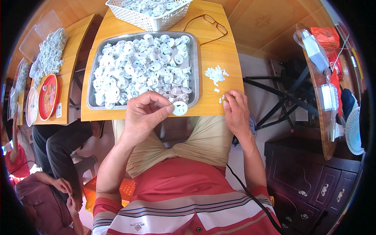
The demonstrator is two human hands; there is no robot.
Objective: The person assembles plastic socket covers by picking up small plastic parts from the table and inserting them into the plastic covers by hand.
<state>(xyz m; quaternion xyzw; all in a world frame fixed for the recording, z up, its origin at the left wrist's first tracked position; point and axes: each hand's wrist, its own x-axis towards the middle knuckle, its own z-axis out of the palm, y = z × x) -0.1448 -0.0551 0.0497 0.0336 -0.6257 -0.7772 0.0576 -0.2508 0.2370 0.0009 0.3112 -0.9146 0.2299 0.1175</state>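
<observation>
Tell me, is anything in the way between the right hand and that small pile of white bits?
Nothing visible blocks it: between the right hand and the small pile of white bits there is just tabletop, with a few loose bits on it. The eyeglasses lie beyond the pile.

White disc (180, 111) in left grip (144, 113)

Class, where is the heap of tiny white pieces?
In the head view, the heap lies right of the metal tray, just beyond the right hand.
</observation>
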